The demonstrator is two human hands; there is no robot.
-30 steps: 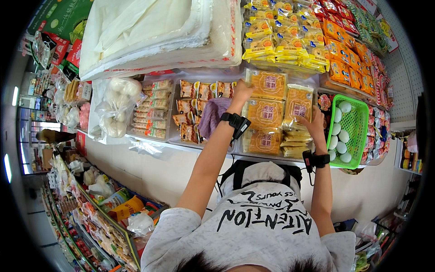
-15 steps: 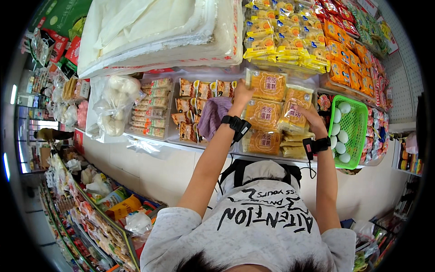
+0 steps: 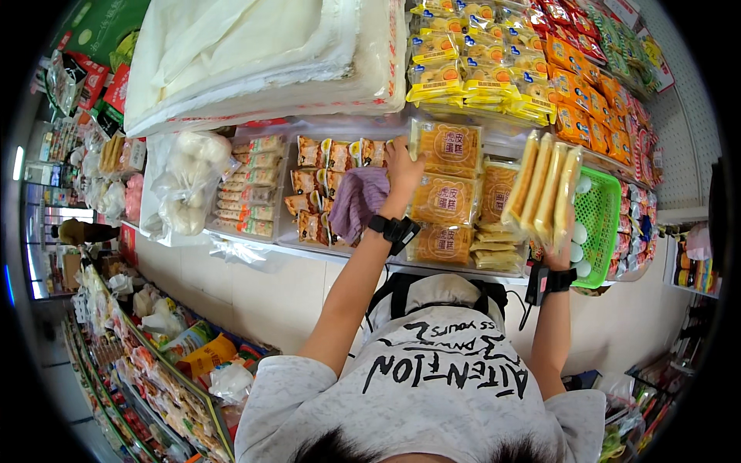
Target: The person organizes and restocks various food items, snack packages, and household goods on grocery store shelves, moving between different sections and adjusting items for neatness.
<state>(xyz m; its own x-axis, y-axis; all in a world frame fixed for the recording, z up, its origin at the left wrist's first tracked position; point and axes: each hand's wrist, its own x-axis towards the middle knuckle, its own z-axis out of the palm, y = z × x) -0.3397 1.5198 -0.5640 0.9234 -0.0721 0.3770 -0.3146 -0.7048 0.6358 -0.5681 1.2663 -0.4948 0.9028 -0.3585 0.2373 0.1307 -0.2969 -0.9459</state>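
My right hand [image 3: 556, 257] grips several flat packaged cakes [image 3: 543, 190] at their near end. They stand on edge, fanned out in clear wrappers, and hide most of my fingers. Stacks of the same golden packaged cakes [image 3: 443, 199] lie in front of me. My left hand [image 3: 402, 169] is at the left edge of the far stack, thumb and fingers apart, holding nothing. A crumpled purple cloth [image 3: 360, 202] lies beside my left wrist, over small snack packs [image 3: 312, 182].
A green basket [image 3: 610, 202] with pale eggs stands right of the cakes, partly behind the held packs. Yellow-wrapped snacks [image 3: 478, 65] and orange packs [image 3: 579, 100] fill the far right. A big white plastic-wrapped stack [image 3: 262, 69] rises at the far left, beyond bagged white buns [image 3: 189, 185].
My right hand has lifted several packaged cakes off the right-hand stack and turned them on edge, toward the green basket. My left hand has shifted slightly nearer, its fingers looser at the far stack.
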